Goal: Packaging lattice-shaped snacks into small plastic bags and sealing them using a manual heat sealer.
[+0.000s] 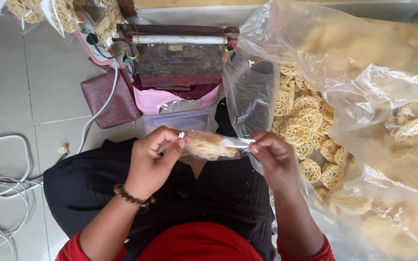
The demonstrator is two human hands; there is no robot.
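A small clear plastic bag (pixel 214 146) filled with pale yellow round crackers is held level between both hands, above the lap of a seated person in dark trousers and a red top. The left hand (pixel 153 157), with a brown bead bracelet (pixel 130 195) at its wrist, is closed around the bag's left end, the fingers (pixel 170 140) pinching the plastic between thumb and forefinger. The right hand (pixel 274 153) is set at the opposite end, where the flat, empty edge of the bag is pinched between its thumb and fingertips. Just to the right, a very large clear sack (pixel 364 96) is seen lying open, heaped with the same lattice-patterned crackers (pixel 303 123). Ahead of the knees, a worn heat sealer (pixel 180 58) with a metal bar is stacked on a pink container (pixel 156 100), with a clear plastic box (pixel 175 121) in front of it. A maroon pouch (pixel 110 96) is laid beside it on the tiled floor (pixel 25 87), and white cables (pixel 6 193) are coiled at the left. More bagged crackers (pixel 39 12) are visible at the top left corner.
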